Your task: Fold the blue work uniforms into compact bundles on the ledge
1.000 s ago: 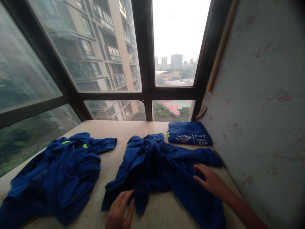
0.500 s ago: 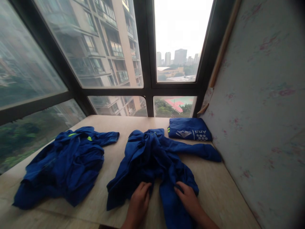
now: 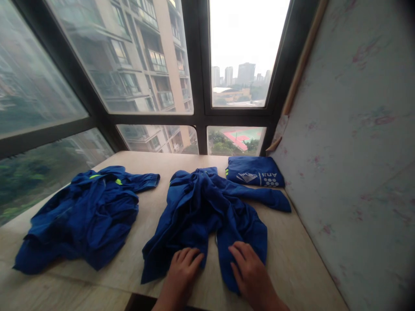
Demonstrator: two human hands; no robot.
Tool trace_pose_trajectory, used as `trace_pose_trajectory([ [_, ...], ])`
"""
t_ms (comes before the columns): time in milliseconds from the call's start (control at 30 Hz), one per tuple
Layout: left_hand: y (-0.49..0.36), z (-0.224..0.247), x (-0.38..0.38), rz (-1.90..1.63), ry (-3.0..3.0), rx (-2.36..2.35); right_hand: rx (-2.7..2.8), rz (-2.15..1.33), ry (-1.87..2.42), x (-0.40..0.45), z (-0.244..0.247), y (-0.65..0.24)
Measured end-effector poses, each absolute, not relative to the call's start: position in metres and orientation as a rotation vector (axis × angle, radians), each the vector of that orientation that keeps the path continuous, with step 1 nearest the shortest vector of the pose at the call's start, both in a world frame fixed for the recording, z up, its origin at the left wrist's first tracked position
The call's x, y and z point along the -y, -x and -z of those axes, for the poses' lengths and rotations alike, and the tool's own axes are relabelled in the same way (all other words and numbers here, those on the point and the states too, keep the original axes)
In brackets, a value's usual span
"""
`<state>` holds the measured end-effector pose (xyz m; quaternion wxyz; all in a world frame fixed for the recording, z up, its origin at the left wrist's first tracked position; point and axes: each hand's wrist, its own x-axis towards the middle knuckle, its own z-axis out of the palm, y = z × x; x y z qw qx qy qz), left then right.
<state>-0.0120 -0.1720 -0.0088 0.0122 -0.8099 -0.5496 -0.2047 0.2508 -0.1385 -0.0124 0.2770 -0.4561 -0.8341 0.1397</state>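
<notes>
1. Head view, middle: a crumpled royal-blue fabric jacket lies spread on the pale wood-look tabletop, one sleeve reaching toward three o'clock.
2. Head view, the hands: the left hand lies at the jacket's seven o'clock, fingers together at the lower edge; the right hand lies between four and five, fingers slightly apart on the fabric. I cannot tell whether either is pinching cloth.
3. Head view, around: at two o'clock rests a flat blue folded garment with white lettering; at nine, a rumpled blue garment with lime-yellow accents.
4. Judging progress: one piece looks folded; the jacket and the nine-o'clock garment remain unfolded.
</notes>
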Motion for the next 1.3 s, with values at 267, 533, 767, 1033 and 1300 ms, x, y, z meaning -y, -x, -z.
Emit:
trace_pose_trajectory([
  [267, -0.010, -0.010, 0.166, 0.632, 2.515, 1.732, 2.127, -0.741, 1.388, 0.170, 0.035, -0.248],
  [533, -0.028, -0.010, 0.182, 1.036, 2.466, 1.734, 0.861, -1.675, 1.222, 0.136, 0.013, -0.232],
  [767, -0.048, -0.005, 0.192, 1.141, 2.299, 1.768, 0.597, -1.809, 1.070, 0.134, 0.015, -0.216],
  [1033, -0.052, 0.005, 0.206, 1.164, 2.349, 1.875, 1.080, -1.486, 1.261, 0.139, 0.023, -0.225],
  [1300, -0.071, 0.016, 0.215, 2.241, 1.443, 2.998, 1.671, -0.904, 1.265, 0.152, 0.017, -0.228],
])
